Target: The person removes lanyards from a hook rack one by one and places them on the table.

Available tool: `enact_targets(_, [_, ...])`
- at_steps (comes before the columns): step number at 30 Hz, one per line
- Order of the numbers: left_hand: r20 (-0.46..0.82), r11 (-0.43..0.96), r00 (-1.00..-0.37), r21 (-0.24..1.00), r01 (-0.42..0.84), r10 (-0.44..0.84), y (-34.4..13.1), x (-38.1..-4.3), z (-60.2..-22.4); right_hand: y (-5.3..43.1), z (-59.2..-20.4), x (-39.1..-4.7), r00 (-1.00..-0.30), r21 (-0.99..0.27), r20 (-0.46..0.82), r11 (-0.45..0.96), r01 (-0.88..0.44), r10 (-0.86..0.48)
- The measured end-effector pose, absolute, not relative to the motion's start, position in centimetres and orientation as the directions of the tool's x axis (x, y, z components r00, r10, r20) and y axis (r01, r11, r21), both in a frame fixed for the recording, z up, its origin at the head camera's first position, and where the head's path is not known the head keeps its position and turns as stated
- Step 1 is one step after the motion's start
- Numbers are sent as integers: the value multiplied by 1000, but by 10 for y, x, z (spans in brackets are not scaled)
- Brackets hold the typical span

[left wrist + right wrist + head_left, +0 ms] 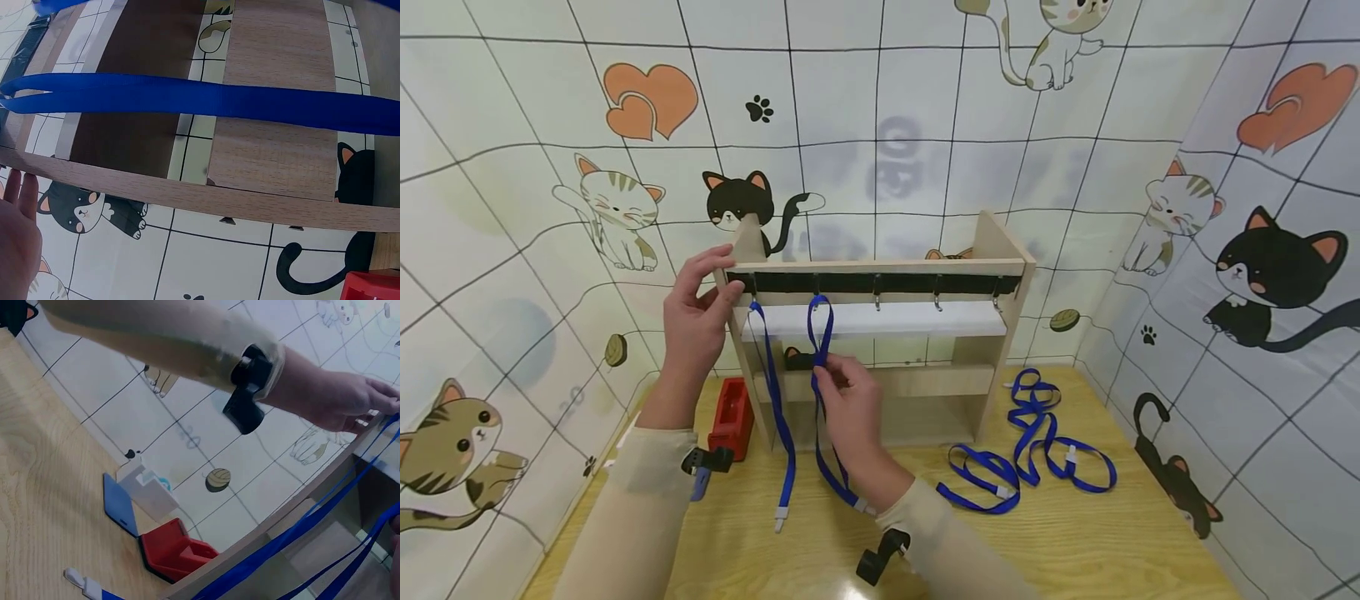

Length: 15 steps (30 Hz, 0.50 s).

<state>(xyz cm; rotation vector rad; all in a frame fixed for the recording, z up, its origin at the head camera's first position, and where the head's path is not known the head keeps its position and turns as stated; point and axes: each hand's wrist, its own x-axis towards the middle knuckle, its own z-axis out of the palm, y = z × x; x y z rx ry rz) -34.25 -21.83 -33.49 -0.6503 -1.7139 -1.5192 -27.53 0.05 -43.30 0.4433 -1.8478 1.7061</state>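
Observation:
My left hand (696,317) holds the upper left corner of a small wooden rack (880,267), thumb at the front. My right hand (856,408) pinches a blue lanyard (829,321) just under its upper loop. The top of that loop is at the second hook (817,285) from the left; whether it is over the hook I cannot tell. Another blue lanyard (778,408) hangs from the leftmost hook, its white clip (781,517) low in front of the rack. In the left wrist view, fingers (28,194) touch the rack's side panel (125,181).
More blue lanyards (1033,425) lie loosely coiled on the wooden table (1120,533), right of the rack. Several metal hooks (937,302) line the black strip (906,284). Left of the rack are a red holder (732,417) and a blue flat object (120,503).

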Motion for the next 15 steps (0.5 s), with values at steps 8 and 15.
enact_targets(8, [796,174,-598,605,777,-98,-218,-341,-334,27,-406,-269,-688,-704,709,111,-701,153])
enact_targets(15, [795,177,-599,606,775,-95,-219,-341,-335,48,-374,-257,-624,-637,771,141,-758,131])
